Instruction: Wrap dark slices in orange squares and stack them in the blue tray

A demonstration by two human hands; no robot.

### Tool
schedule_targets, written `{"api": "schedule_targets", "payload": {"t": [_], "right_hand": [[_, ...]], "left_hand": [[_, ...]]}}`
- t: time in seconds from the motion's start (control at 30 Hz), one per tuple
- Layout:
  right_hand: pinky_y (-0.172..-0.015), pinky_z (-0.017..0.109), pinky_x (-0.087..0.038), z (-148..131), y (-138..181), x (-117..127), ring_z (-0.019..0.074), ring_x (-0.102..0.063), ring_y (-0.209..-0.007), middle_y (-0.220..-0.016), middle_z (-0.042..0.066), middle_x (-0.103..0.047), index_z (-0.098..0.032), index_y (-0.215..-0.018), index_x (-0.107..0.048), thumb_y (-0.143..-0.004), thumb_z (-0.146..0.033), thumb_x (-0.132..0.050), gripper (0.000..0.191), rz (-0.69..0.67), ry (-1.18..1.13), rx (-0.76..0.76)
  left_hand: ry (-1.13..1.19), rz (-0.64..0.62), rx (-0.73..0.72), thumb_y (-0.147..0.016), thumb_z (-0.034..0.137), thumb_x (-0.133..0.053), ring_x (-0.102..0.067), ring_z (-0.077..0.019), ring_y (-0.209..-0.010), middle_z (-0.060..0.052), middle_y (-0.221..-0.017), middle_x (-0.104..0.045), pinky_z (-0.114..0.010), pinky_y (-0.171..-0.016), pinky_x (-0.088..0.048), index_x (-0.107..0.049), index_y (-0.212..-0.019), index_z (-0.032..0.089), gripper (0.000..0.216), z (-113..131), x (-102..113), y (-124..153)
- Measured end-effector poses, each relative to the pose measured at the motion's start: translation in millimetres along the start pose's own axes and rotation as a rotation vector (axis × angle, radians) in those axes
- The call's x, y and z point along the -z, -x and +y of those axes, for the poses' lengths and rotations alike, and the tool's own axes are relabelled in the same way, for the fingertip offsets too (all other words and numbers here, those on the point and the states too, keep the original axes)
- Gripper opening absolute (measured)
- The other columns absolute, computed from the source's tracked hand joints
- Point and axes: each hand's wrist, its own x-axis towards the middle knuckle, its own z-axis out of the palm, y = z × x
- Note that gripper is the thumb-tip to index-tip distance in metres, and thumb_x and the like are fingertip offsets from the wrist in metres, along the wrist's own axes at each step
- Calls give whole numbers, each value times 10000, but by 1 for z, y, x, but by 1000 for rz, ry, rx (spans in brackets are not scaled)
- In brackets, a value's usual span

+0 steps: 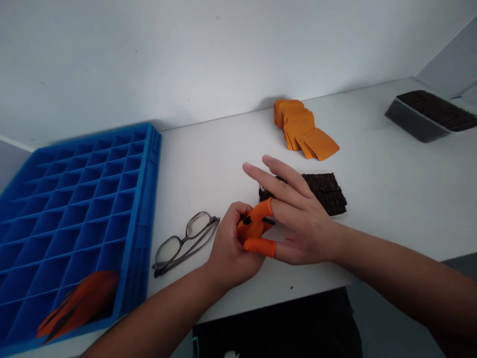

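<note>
My left hand (238, 248) is closed around an orange card (255, 228), partly hidden by fingers. Dark bits show at its edges. Over it reaches my right hand (301, 219), with orange finger cots (261, 247) on thumb and index finger. These two fingertips rest on the card from both sides, while its other fingers stretch out. Partly beneath my right hand lies a clear tray of dark thin strips (324, 191). Behind it, several orange cards (298, 124) lie in fanned piles.
A blue divided crate (139, 209) stands at the left, with orange and black pieces (84, 303) in its near corner. Folded glasses (182, 243) lie between crate and left hand. A box of dark strips (425, 117) is at the far right. A white wall (223, 54) rises behind.
</note>
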Motion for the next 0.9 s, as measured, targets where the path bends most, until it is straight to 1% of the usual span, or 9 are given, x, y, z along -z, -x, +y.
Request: {"api": "schedule_targets", "payload": {"t": [0.07,0.2,0.33,0.5,0.6,0.67,0.77,0.83,0.9], "right_hand": [[-1280,520,-432,0,1,0,329,-332,-1607,-1605,179,-509,-175,-950,-653,-936,-468,-728,303,7,-23,6],[-1256,467,-485,-2,1,1,294,-427,-1561,-1529,109,-605,-205,-1046,-689,-901,-431,-781,283,0,-42,70],[-1229,464,-515,-2,-1,4,302,-477,-1525,-1466,96,-657,-209,-986,-692,-896,-425,-793,255,-28,-76,46],[-1188,569,-502,-7,0,7,352,-447,-1539,-1549,111,-584,-227,-924,-633,-908,-324,-737,143,-27,82,-24],[-1191,591,-483,-12,1,7,386,-432,-1539,-1565,157,-559,-207,-980,-647,-901,-370,-750,208,-47,97,-118],[-1209,566,-481,-14,2,7,368,-428,-1542,-1557,157,-566,-187,-1005,-666,-916,-336,-745,190,-79,28,-163],[-1248,596,-437,-13,2,8,326,-426,-1548,-1552,98,-582,-199,-984,-693,-945,-204,-687,40,-102,-69,-204],[-1270,602,-407,-12,1,9,289,-441,-1542,-1538,57,-599,-228,-961,-712,-954,-189,-682,50,-101,-128,-240],[-1292,523,-407,-14,0,9,233,-457,-1535,-1517,42,-619,-244,-966,-725,-949,-197,-705,54,-94,-201,-260]], "left_hand": [[-95,19,-27,-761,86,-704,-485,-70,-646,33,-854,-555,-205,-570,-419,-468,-1047,236,400,-3,2,1],[-218,50,-112,-699,117,-728,-534,-86,-674,17,-921,-571,-228,-577,-435,-486,-1056,247,450,-4,6,3],[-299,34,-120,-717,171,-740,-527,-92,-675,14,-906,-580,-241,-581,-426,-466,-1046,240,434,-3,7,0],[-420,93,-164,-732,196,-717,-541,-128,-764,-14,-939,-596,-295,-674,-456,-489,-1067,224,406,-1,10,-6],[-485,126,-219,-746,204,-714,-548,-142,-798,-18,-942,-596,-312,-706,-458,-494,-1095,223,413,0,13,-10],[-526,134,-260,-744,177,-697,-545,-146,-815,-15,-941,-598,-316,-719,-451,-490,-1080,224,398,1,15,-12],[-567,142,-287,-719,121,-663,-523,-136,-808,-4,-933,-590,-307,-714,-435,-486,-1047,221,386,2,14,-13],[-575,136,-304,-713,109,-654,-509,-128,-794,5,-922,-583,-300,-705,-425,-485,-1033,220,378,3,13,-13],[-569,137,-312,-723,117,-658,-504,-124,-788,8,-918,-579,-298,-702,-419,-483,-1025,219,363,4,12,-12]]}}
